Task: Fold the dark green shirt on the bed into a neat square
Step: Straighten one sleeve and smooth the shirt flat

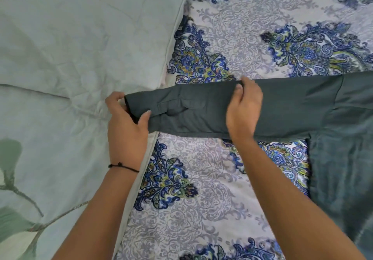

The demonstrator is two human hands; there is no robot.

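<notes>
Left hand (126,122) pinches the dark green shirt (282,108) cuff at 9 o'clock; right hand (243,108) grips mid-sleeve on the bedsheet (201,189)

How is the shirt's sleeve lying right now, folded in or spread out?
Spread out. The sleeve stretches flat sideways from the shirt body; the left hand grips the cuff, and the right hand holds its middle.

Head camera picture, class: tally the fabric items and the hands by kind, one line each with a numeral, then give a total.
Dark green shirt, sleeve stretched out: 1
Pale green comforter: 1
Blue paisley bedsheet: 1
Hands, left hand gripping the cuff, right hand on the sleeve: 2
Black wrist cord: 1
Total: 6
</notes>
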